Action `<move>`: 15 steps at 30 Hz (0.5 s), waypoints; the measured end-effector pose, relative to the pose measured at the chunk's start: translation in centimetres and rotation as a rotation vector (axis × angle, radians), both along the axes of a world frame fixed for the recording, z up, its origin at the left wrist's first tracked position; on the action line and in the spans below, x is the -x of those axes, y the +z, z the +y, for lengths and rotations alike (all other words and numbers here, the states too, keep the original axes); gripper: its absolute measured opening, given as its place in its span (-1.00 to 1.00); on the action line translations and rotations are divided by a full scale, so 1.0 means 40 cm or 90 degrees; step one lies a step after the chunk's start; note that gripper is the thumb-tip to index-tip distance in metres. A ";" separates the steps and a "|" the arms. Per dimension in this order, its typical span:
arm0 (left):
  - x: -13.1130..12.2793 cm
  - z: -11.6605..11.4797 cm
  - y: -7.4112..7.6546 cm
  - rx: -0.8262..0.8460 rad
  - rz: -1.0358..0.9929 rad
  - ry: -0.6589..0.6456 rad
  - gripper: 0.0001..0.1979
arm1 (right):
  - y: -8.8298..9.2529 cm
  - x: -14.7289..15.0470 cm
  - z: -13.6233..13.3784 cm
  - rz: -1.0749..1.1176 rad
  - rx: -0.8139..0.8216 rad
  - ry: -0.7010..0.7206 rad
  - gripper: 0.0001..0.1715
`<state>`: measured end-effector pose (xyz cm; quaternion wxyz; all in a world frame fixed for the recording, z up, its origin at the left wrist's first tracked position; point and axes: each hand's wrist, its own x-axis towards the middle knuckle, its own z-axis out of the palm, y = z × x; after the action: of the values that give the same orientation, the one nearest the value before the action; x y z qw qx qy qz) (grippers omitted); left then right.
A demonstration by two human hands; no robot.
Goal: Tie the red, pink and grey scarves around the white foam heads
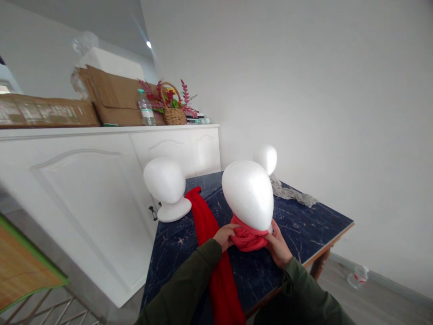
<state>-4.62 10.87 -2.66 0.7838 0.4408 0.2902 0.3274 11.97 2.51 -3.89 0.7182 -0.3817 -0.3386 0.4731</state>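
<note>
A coral scarf (248, 240) was wrapped around the neck of a white foam head (248, 194), on the near part of a dark blue worktop (304, 232). The scarf's left side was pinched by the fingers of the left hand (225, 235). Its right side was touched by the right hand (279, 247), but whether the cloth was pinched there could not be told. For this step, the folds were probably best smoothed with a soft, even pull from both sides, so that the head would not be tipped. The scarf was bunched into a ring that was stretched longest from side to side, and no loose end could be seen to point anywhere. The head was stood upright, with its narrow end pointed down into the cloth.
</note>
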 end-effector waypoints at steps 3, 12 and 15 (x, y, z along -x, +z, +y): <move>0.001 -0.004 0.014 -0.008 -0.040 -0.019 -0.60 | -0.004 -0.011 0.012 0.074 0.029 -0.028 0.03; 0.025 0.019 0.009 -0.018 -0.045 -0.003 -0.58 | -0.007 -0.253 0.148 0.046 0.007 -0.295 -0.35; 0.023 0.015 0.009 -0.022 -0.039 -0.001 -0.59 | 0.004 -0.350 0.212 0.010 0.022 -0.363 -0.28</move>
<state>-5.55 11.48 -2.31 0.7847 0.4443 0.2603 0.3450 25.97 10.98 -3.72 0.8182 -0.4701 -0.2035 0.2610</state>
